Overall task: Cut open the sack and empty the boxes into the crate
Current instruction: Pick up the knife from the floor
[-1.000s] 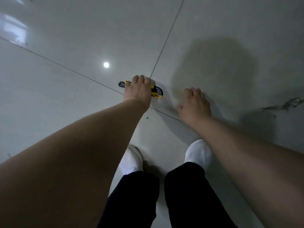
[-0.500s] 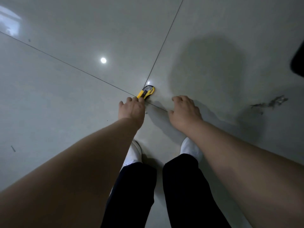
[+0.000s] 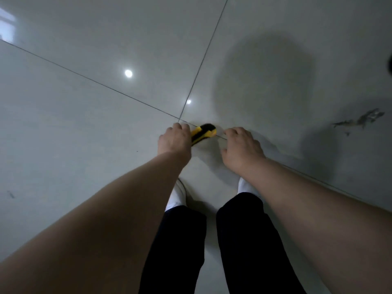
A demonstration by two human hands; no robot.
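A yellow and black utility knife (image 3: 203,133) sticks out to the right of my left hand (image 3: 175,139), which grips its handle above the grey tiled floor (image 3: 84,124). My right hand (image 3: 240,148) hovers just right of the knife with fingers loosely curled and holds nothing. Neither the sack, the boxes nor the crate is in view.
My two feet in white shoes (image 3: 177,196) and black trousers (image 3: 250,247) stand below the hands. A dark scuff mark (image 3: 360,120) lies on the tile at right. A dark object (image 3: 389,66) shows at the right edge.
My left hand has lifted the knife off the floor and drawn it nearer, its end now pointing right. My right hand has come closer alongside it.
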